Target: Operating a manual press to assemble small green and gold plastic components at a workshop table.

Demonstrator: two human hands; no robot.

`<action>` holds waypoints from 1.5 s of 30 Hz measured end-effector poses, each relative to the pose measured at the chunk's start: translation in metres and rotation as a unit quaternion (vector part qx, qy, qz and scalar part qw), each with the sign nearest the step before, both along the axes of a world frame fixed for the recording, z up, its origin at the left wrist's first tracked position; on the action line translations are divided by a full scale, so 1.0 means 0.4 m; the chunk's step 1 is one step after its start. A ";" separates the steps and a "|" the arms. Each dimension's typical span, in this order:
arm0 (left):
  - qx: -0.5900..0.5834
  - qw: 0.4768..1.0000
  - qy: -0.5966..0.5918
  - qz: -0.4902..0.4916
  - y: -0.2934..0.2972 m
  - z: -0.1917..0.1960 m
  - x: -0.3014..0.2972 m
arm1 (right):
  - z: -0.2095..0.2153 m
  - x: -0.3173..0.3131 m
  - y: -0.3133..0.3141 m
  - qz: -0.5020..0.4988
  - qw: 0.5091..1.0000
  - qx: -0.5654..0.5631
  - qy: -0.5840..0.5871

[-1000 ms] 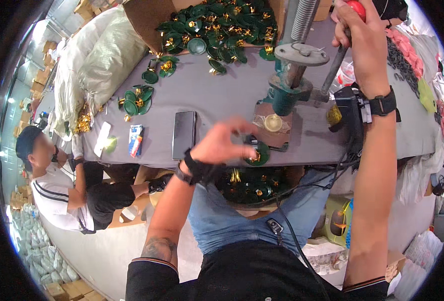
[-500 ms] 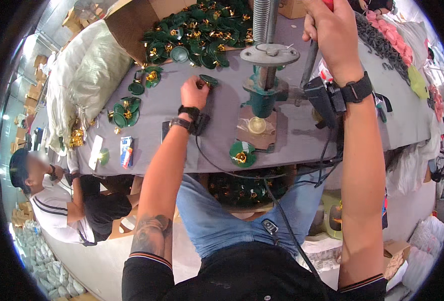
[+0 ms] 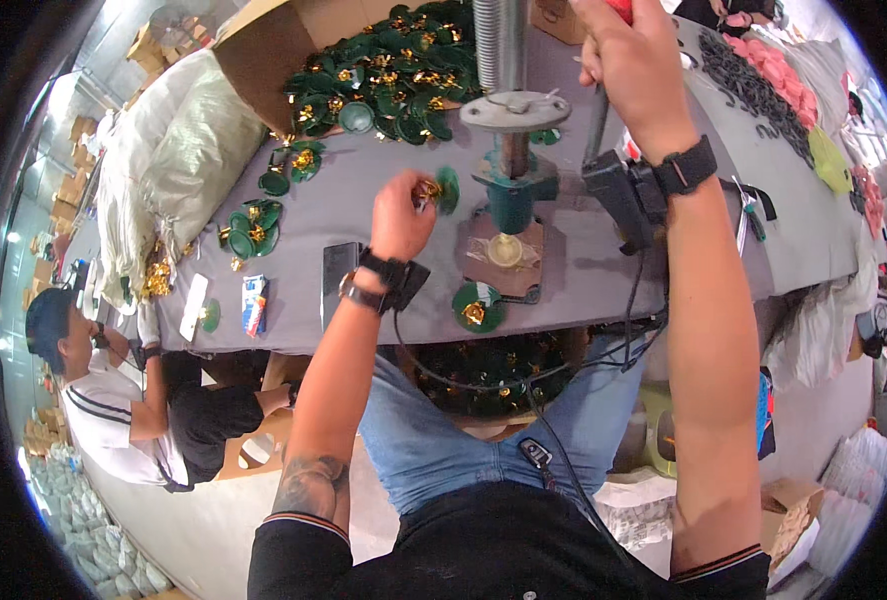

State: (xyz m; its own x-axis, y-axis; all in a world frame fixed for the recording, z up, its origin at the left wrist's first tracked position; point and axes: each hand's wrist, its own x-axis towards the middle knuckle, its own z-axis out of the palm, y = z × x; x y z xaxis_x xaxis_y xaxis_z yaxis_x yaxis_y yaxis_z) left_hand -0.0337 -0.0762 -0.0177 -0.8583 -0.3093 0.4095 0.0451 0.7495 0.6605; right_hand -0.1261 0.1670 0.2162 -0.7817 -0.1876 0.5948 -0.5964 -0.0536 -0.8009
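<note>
Pinched in the fingers of my left hand is a green disc with a gold metal piece, tipped on edge and slightly blurred. It is left of the hand press, apart from it. Under the press's ram, a pale round seat rests on the base plate. My right hand is closed round the press lever, raised at the upper right; a red knob shows at its top. Another green disc with a gold piece lies by the plate's near edge.
A cardboard box holds a heap of green discs. Small disc clusters lie on the left, beside a white sack. A cable crosses my lap above a container of discs. Another person sits at left.
My left hand has come nearer and slightly right, and the disc in it has turned from lying nearly flat to on edge. My right hand stays on the lever; the view has shifted slightly.
</note>
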 end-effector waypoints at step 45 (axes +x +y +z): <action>0.100 0.951 -0.087 -0.278 0.121 0.042 0.049 | -0.536 0.442 0.237 -0.008 0.953 0.130 0.273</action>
